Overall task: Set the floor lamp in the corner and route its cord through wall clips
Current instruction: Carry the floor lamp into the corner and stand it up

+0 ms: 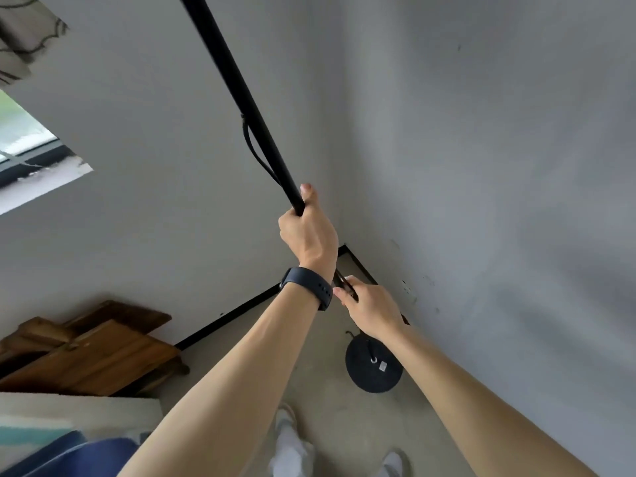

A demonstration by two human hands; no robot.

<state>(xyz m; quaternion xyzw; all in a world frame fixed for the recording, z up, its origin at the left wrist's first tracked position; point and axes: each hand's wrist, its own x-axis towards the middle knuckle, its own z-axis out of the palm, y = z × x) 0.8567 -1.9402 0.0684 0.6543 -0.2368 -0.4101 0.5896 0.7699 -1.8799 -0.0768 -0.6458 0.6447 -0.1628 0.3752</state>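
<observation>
The floor lamp's black pole (241, 87) rises from centre to the top edge, near the corner of two grey walls. My left hand (308, 232), with a dark watch on its wrist, is shut around the pole at mid height. Lower down, my right hand (370, 311) grips the pole, and perhaps the cord beside it. The round black base (374, 368) sits on the floor near the right wall, partly behind my right wrist. A black cord (256, 151) hangs in a loop off the pole above my left hand. The lamp head is out of view.
Wooden boards (89, 352) lean against the left wall on the floor. A window (24, 142) and a patterned curtain (24, 36) are at the upper left. A black skirting strip (234, 313) runs along the wall bases. My feet (289, 438) stand on the concrete floor.
</observation>
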